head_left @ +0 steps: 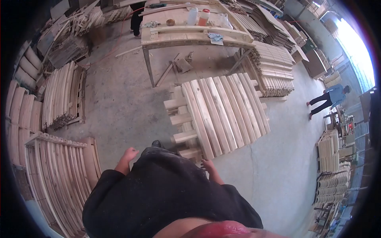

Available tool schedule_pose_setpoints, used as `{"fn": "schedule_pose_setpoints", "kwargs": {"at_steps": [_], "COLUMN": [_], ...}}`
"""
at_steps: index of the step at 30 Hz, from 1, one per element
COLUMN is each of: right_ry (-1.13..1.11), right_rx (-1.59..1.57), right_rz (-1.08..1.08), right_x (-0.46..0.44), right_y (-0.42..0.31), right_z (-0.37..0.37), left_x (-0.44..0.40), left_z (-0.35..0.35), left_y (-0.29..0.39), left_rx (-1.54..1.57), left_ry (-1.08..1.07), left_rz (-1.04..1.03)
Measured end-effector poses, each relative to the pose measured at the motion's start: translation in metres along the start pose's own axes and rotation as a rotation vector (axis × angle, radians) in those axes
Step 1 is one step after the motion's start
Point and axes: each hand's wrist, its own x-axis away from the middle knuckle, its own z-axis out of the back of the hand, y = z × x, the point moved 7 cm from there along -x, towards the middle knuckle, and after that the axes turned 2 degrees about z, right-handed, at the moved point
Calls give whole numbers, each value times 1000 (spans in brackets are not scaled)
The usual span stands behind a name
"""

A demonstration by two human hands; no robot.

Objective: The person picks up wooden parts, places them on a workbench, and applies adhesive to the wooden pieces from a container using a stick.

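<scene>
My left hand (129, 153) hangs beside my dark clothing with nothing visible in it; its fingers look partly curled, and their exact pose is too small to tell. Close to the near edge of a stack of pale wooden slats (226, 115), my right hand (206, 164) has its fingers apart. Whether it touches the wood cannot be made out. The upper slats lie side by side across several crosswise pieces (185, 136), whose ends stick out at the left of the stack.
A wooden workbench (190, 37) with two jars stands ahead. Slat stacks (61, 95) and a slatted frame (57, 178) are at the left, with more bundled wood (274, 67) beyond the bench. One person (329, 99) walks at the right; another person's legs (137, 20) show behind the bench.
</scene>
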Motion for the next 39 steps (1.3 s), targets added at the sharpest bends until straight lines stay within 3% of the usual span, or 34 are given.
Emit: {"fn": "schedule_pose_setpoints", "kwargs": {"at_steps": [7, 12, 16, 19, 24, 30, 32, 36, 39], "right_ry": [-8, -68, -27, -12, 42, 56, -2, 34, 81], "right_rx": [-24, 61, 86, 149, 119, 45, 150, 256, 214], "right_rz": [12, 106, 20, -13, 37, -88, -110, -53, 100], "right_x": [-14, -31, -9, -8, -10, -30, -42, -28, -35], "right_y": [-2, 8, -16, -30, -75, -88, -95, -184, -249], "right_z": [11, 3, -4, -16, -40, -73, -90, -130, -153], "left_x": [-36, -21, -20, -27, -60, -117, -137, -202, -228], "left_z": [-12, -6, -14, -1, 6, 62, 93, 120, 137], "left_y": [41, 67, 68, 55, 28, 43, 54, 42, 23], "left_rx": [69, -92, -94, 40, -11, -132, -116, 116, 55], "left_ry": [16, 17, 28, 133, 31, -105, -123, -103, -184], "left_rz": [-119, -196, -323, -223, -90, -257, -256, -214, -208]}}
